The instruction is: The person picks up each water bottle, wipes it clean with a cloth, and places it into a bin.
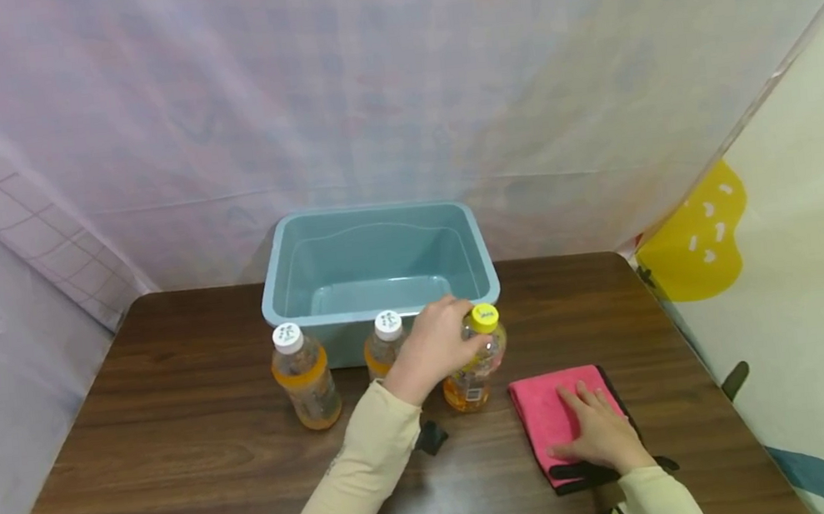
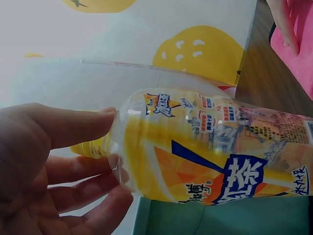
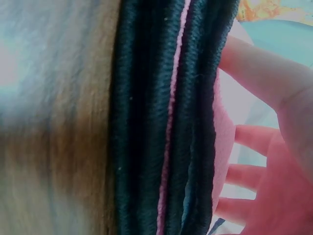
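Note:
My left hand grips the neck of a plastic iced tea bottle with a yellow cap. In the left wrist view, thumb and fingers curl around the neck, above the bottle's yellow label. Some amber liquid shows in its lower part; it seems to stand upright on the table. Spread flat on a folded pink cloth with black edging is my right hand. The right wrist view shows the cloth's stacked black edges and the fingers on its pink top.
Behind the bottles stands a blue-green plastic bin. A white-capped bottle stands in front of its left side. Another white-capped bottle is partly hidden by my left hand. All rest on a brown wooden table; curtains hang behind and beside it.

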Demonstrator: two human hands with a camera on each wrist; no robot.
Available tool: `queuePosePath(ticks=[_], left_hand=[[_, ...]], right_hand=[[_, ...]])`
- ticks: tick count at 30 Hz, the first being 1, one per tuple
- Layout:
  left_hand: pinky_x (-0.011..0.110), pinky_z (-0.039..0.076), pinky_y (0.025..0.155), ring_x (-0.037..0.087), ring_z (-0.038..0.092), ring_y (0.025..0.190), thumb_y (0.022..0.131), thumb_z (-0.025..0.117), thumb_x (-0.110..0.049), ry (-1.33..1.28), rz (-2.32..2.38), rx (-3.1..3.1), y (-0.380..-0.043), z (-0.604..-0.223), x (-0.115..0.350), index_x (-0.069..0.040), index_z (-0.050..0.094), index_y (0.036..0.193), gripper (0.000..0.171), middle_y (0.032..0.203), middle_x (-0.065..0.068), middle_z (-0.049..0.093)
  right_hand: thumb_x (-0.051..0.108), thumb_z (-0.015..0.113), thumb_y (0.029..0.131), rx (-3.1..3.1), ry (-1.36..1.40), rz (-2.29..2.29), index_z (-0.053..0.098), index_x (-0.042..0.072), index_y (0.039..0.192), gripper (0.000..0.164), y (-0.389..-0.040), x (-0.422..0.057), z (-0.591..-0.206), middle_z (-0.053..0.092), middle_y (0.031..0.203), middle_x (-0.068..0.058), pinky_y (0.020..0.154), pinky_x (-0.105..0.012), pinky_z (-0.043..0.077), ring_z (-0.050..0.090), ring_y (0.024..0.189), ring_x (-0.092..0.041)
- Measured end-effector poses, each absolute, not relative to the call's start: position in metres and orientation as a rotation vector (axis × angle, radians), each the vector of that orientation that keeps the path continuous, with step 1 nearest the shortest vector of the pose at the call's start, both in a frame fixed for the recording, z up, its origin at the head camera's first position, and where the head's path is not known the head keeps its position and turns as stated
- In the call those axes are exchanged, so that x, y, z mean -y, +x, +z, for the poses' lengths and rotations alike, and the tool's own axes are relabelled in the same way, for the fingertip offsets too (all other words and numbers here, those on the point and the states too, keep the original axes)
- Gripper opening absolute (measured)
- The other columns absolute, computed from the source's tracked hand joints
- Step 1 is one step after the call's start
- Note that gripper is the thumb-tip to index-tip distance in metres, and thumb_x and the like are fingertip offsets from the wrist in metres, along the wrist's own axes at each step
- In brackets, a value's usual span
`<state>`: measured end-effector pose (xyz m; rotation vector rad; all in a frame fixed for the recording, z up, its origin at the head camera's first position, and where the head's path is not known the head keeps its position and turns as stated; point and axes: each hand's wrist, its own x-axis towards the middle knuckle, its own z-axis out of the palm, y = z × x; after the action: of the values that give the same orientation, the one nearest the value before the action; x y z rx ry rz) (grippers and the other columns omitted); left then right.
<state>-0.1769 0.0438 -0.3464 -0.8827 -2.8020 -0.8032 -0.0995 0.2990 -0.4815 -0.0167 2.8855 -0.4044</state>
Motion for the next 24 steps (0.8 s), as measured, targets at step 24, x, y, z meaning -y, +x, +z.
queuePosePath(ticks=[24], left_hand=[[0.031, 0.047, 0.082, 0.021, 0.058, 0.094, 0.078, 0.071, -0.028, -0.827, -0.869, 2.864, -0.1765, -0.3433, -0.0442, -0.002, 0.061, 0.112, 0.045, 0.104, 0.01, 0.063]], right_hand=[[0.041, 0.081, 0.057, -2.941, -0.023, -0.305, 0.048, -0.001, 0.126, 0.087, -0.1048, -0.2907, -0.4782, 0.039, 0.127, -0.037, 0.086, -0.062, 0.037, 0.038, 0.112, -0.057]])
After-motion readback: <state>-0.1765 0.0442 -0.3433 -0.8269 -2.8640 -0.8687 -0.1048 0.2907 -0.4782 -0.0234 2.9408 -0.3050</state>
